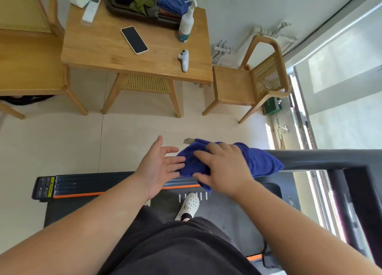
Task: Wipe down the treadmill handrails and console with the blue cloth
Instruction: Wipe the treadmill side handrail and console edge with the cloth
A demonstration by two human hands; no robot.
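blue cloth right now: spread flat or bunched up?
Bunched. The blue cloth sits crumpled in folds, gripped by the right hand at the handrail end; the left hand is open beside it.

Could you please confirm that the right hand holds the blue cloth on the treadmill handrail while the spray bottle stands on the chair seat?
Not quite. The head view shows the spray bottle standing on the wooden table, not on a chair seat. The rest is right: the right hand holds the blue cloth on the handrail.
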